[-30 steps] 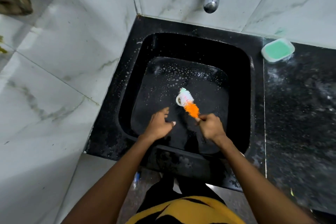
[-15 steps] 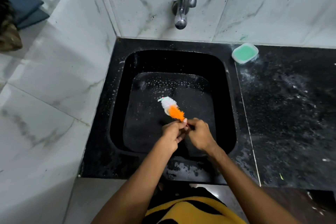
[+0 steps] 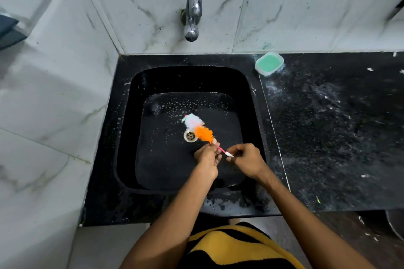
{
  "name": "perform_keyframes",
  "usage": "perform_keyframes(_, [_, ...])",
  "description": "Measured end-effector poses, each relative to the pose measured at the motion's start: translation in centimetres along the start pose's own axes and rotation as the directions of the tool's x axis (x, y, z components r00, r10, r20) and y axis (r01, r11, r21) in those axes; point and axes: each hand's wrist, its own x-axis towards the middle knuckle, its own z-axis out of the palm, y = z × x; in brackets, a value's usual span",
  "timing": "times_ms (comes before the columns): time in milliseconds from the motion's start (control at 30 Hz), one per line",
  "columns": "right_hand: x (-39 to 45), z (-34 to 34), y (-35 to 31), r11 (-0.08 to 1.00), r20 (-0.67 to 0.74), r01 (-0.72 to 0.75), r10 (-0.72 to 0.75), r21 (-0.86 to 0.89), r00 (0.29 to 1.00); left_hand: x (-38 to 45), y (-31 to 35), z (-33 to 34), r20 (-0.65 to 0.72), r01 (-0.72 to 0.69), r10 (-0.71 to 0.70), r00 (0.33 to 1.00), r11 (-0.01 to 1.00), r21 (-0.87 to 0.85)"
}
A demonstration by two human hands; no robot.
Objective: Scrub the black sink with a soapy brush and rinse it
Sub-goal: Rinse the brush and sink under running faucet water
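The black sink [image 3: 131, 129] is speckled with soap foam, and its round metal drain [image 3: 189, 136] sits in the middle of the floor. A brush [image 3: 197, 125] with white and orange bristles and a thin pink handle hovers over the drain. My left hand [image 3: 206, 157] grips the handle just below the orange bristles. My right hand [image 3: 246, 159] pinches the white tip of the handle, close beside the left hand. The chrome tap [image 3: 192, 13] on the back wall is not running.
A small tub of green soap [image 3: 269, 64] stands on the black counter [image 3: 338, 129] at the sink's back right corner. White marble tiles cover the wall and the left side. A metal vessel's rim [image 3: 395, 223] shows at the lower right.
My left hand, earlier resting in the sink, has come to the brush handle and now grips it. My right hand has slid back to the handle's tip. The view has shifted down and left.
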Motion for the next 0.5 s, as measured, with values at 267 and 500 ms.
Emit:
perform_keyframes(267, [-1.2, -3.8, 0.4, 0.830, -0.046, 0.097, -0.147, -0.549, 0.988, -0.1, 0.6, 2.5, -0.022, -0.071, 0.072, 0.997, 0.997, 0.011])
perform_keyframes(500, [0.1, -3.6, 0.4, 0.968, 0.144, -0.186, 0.163, 0.169, 0.976, -0.1, 1.3, 3.7, -0.030, -0.168, 0.171, 0.985, 0.982, 0.085])
